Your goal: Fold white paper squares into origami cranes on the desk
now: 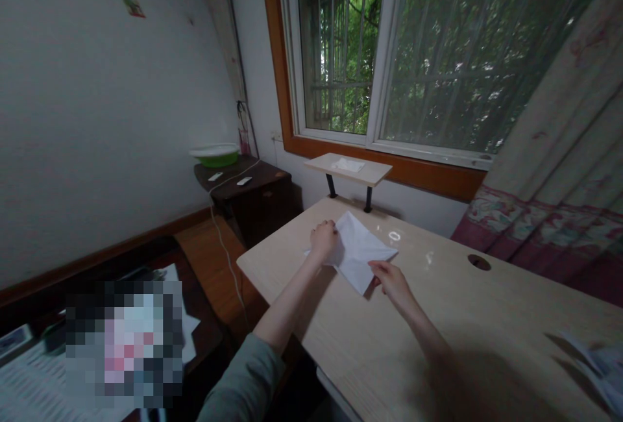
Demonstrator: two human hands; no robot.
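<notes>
A sheet of white paper (pixel 357 254), folded into an angular shape, lies on the pale wood desk (pixel 452 318). My left hand (pixel 324 241) rests on its left part, with the fingers gripping the folded paper. My right hand (pixel 390 281) pinches the paper's lower right edge between thumb and fingers. Both hands stand close together, and the left hand hides part of the sheet.
A small raised wooden shelf (pixel 348 169) with a white paper stands behind the desk, below the window (pixel 384 52). A dark side table (pixel 243 182) holds a green basin. Loose papers (pixel 594 370) lie at the desk's lower right. A cable hangs left of the desk.
</notes>
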